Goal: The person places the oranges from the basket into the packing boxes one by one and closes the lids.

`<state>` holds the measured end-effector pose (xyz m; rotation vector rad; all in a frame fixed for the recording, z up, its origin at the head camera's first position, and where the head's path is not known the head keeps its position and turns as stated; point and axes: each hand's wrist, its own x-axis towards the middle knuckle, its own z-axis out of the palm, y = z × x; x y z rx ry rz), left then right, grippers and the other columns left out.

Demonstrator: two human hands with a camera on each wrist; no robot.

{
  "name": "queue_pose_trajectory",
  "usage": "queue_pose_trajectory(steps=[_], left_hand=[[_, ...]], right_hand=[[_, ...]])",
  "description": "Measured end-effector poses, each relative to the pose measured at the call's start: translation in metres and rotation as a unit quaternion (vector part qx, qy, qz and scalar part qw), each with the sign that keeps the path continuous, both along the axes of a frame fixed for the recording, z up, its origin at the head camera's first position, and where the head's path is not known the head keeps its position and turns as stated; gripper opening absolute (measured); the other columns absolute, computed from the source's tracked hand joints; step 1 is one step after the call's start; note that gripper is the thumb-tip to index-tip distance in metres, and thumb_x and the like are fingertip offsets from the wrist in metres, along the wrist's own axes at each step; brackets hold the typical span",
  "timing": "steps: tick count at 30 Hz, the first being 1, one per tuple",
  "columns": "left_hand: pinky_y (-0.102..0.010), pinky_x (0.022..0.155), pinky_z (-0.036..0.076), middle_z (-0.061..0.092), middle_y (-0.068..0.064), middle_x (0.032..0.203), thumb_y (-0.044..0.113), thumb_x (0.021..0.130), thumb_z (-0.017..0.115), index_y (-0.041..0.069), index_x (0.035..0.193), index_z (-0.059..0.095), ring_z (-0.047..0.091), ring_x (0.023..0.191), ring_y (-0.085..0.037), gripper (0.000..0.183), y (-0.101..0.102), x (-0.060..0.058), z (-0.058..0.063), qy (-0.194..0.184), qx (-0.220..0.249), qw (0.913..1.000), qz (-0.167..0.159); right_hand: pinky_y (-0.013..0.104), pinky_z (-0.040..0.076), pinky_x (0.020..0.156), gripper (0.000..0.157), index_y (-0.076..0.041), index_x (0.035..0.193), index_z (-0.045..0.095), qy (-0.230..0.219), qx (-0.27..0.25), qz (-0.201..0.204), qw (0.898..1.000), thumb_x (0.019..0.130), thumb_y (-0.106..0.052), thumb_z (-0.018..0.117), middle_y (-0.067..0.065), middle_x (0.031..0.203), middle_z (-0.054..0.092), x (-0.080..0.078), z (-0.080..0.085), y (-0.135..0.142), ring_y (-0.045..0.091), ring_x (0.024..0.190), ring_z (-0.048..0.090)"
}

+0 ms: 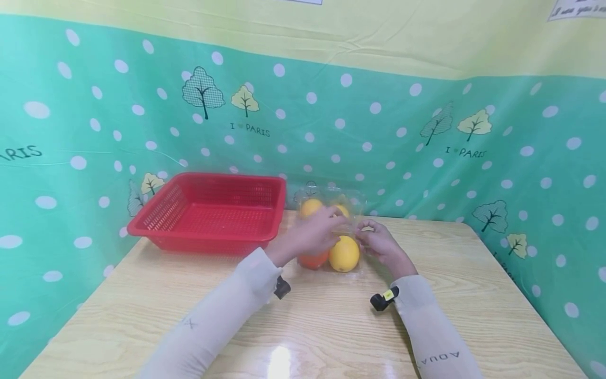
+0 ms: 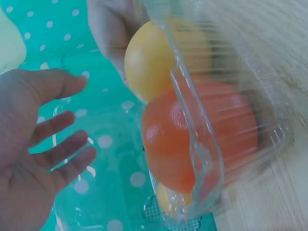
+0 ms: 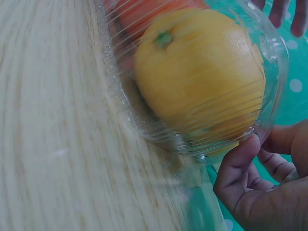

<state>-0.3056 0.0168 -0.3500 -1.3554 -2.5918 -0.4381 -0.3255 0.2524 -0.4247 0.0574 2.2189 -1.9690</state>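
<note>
On the table stands a clear plastic clamshell box (image 3: pixel 280 79) with its lid raised at the back. At its front are a yellow-orange orange (image 1: pixel 344 254) with a green stem nub and a red-orange, tomato-like fruit (image 2: pixel 166 139). Two more yellow-orange fruits sit behind them, one at the back left (image 1: pixel 311 207). My left hand (image 1: pixel 316 230) is over the box; in the left wrist view its fingers are spread, with nothing in them. On the box's right side, my right hand (image 3: pixel 269 183) pinches the rim between thumb and index finger.
A red plastic basket (image 1: pixel 208 245) with slotted walls stands left of the box, near the back of the wooden table (image 1: pixel 331 326). Behind the table hangs a green, dotted cloth (image 1: pixel 331 142). Dark wrist cameras hang below both sleeves.
</note>
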Motion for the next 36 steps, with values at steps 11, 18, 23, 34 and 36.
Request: queue_pose_trajectory(steps=[11,18,23,34,36], left_hand=[[-0.041,0.104,0.049,0.066,-0.008,0.123,0.006,0.092,0.071,0.009,0.127,0.069,0.058,0.119,-0.026,0.036,-0.023,-0.008,0.006,0.058,0.164,0.9840,0.038],[-0.040,0.093,0.055,0.068,-0.015,0.116,-0.001,0.090,0.070,0.002,0.120,0.070,0.063,0.107,-0.028,0.030,-0.046,-0.019,0.008,0.080,0.277,0.9537,0.084],[-0.041,0.088,0.058,0.067,-0.018,0.112,-0.001,0.091,0.070,-0.002,0.121,0.068,0.065,0.104,-0.032,0.030,-0.055,-0.028,0.005,0.038,0.353,0.9257,0.129],[-0.042,0.093,0.057,0.062,-0.016,0.120,0.013,0.101,0.064,0.000,0.136,0.060,0.065,0.108,-0.032,0.037,-0.049,-0.039,-0.006,-0.112,0.383,0.8993,0.178],[-0.040,0.093,0.057,0.063,-0.016,0.118,0.012,0.101,0.063,-0.001,0.134,0.061,0.065,0.108,-0.032,0.035,-0.049,-0.039,-0.007,-0.111,0.388,0.8986,0.172]], right_hand=[[0.021,0.045,0.061,0.011,-0.007,0.112,0.053,0.002,-0.024,-0.006,1.000,0.103,-0.008,0.059,0.000,0.085,0.053,-0.001,-0.003,0.003,0.010,0.070,0.050],[0.021,0.046,0.062,0.013,-0.005,0.114,0.053,0.006,-0.016,0.002,1.000,0.103,-0.009,0.058,0.001,0.087,0.054,-0.001,-0.003,0.001,0.011,0.071,0.051],[0.023,0.047,0.063,0.015,-0.005,0.116,0.053,0.004,-0.002,0.001,1.000,0.103,-0.010,0.058,0.001,0.089,0.054,-0.003,-0.003,0.002,0.012,0.072,0.052],[0.023,0.047,0.064,0.015,-0.004,0.116,0.054,0.007,-0.001,-0.001,1.000,0.102,-0.009,0.059,0.001,0.088,0.053,-0.002,-0.003,0.002,0.011,0.073,0.051],[0.023,0.047,0.064,0.015,-0.004,0.115,0.055,0.007,0.000,-0.004,1.000,0.102,-0.009,0.059,0.001,0.086,0.053,-0.002,-0.003,0.001,0.011,0.072,0.051]])
